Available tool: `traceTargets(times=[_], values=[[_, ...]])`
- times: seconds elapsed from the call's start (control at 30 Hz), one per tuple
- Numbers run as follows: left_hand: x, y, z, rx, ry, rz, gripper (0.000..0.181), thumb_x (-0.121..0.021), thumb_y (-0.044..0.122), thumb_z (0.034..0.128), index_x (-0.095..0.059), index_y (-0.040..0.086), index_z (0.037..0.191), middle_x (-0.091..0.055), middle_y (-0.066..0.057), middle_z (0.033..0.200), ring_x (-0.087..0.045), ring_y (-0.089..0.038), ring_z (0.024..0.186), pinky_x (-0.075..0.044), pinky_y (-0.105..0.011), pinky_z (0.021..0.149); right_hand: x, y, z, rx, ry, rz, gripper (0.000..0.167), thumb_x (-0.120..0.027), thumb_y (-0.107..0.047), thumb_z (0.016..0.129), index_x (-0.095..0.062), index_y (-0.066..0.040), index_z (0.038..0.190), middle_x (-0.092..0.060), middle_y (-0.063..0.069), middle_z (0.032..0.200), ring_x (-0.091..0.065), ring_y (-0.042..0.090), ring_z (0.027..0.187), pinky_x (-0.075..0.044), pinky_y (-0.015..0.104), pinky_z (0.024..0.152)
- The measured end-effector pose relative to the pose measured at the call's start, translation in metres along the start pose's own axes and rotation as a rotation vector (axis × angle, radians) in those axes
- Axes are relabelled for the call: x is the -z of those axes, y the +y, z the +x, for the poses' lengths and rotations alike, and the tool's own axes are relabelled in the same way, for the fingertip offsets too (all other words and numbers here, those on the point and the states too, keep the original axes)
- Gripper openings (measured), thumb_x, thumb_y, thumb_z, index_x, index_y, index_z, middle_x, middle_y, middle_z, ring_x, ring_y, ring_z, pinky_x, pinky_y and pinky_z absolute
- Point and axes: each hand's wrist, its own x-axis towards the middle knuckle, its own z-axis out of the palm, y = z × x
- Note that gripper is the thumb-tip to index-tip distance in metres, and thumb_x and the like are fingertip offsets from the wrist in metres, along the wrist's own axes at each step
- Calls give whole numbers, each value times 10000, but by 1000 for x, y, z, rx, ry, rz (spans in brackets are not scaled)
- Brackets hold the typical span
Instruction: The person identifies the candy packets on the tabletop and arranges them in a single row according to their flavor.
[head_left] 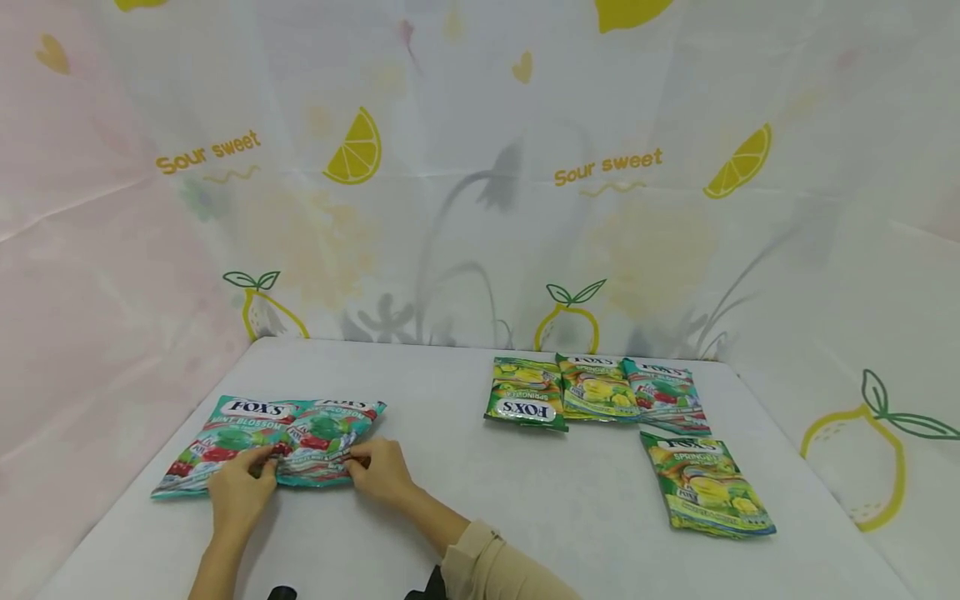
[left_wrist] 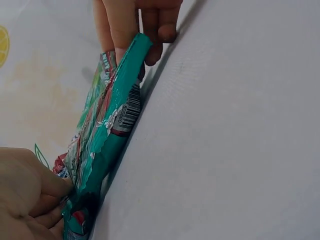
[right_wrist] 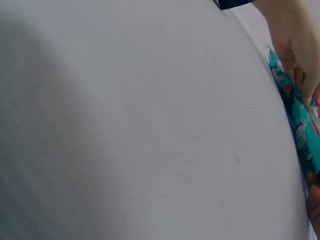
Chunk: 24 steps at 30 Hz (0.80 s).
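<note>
A broad lane of table (head_left: 517, 483) lets a hand through between the left bags (head_left: 327, 433) and the back row (head_left: 597, 390), as far as the cloth (head_left: 450, 208) behind. The right forearm (head_left: 433, 518) (sleeve too) blocks its near left; the left hand (head_left: 242, 492) and right hand (head_left: 384, 472) bar the left bags' front. Lone bag (head_left: 708, 487) and row leave hardly any gap.
</note>
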Motion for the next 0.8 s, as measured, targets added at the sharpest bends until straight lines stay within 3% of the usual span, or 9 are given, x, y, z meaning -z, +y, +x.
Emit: traceTargets(times=[0.17, 0.33, 0.43, 0.57, 0.67, 0.8], values=[[-1, 1, -1, -18, 9, -11, 283, -572, -112, 781, -605, -121, 1062, -643, -329, 913, -608, -489, 857, -356, -564, 806, 2, -2, -1, -65, -9, 3, 129, -653, -12, 835, -739, 20, 925, -659, 8, 673, -370, -57, 520, -325, 106, 451], [-1, 3, -2, -74, 15, 3, 300, -585, -127, 764, -607, -73, 1058, -647, -320, 921, -618, -475, 849, -445, -562, 711, 2, -4, -2, -111, 12, -49, 80, -676, -45, 817, -732, 7, 795, -617, -23, 594, -404, -52, 515, -348, 108, 461], [0, 0, -2, -93, -22, 4, 273, -609, -91, 780, -628, -71, 1052, -656, -292, 954, -621, -445, 882, -485, -374, 715, 3, -7, -4, -183, 4, -70, 135, -678, -75, 814, -703, -6, 701, -589, -27, 534, -405, -35, 474, -328, 121, 426], [3, -1, -3, -71, -78, -5, 224, -641, 5, 827, -648, -79, 1034, -664, -258, 980, -621, -410, 920, -374, -102, 693, 5, -13, -7, -289, -54, -85, 279, -665, -124, 842, -639, -46, 575, -525, -48, 429, -391, -10, 381, -286, 142, 367], [5, -1, -3, -74, -89, 7, 239, -686, 50, 813, -658, -99, 998, -662, -266, 952, -624, -415, 901, -444, -165, 713, 6, -16, -9, -346, -93, -76, 317, -668, -154, 858, -628, -56, 559, -538, -40, 416, -434, 8, 360, -298, 145, 367], [6, 1, -2, -102, -118, 64, 287, -733, 59, 769, -653, -134, 966, -648, -303, 923, -604, -463, 885, -501, -487, 748, 8, -15, -10, -401, -115, -5, 316, -686, -152, 853, -629, -34, 566, -568, -2, 435, -490, 34, 363, -298, 134, 373]])
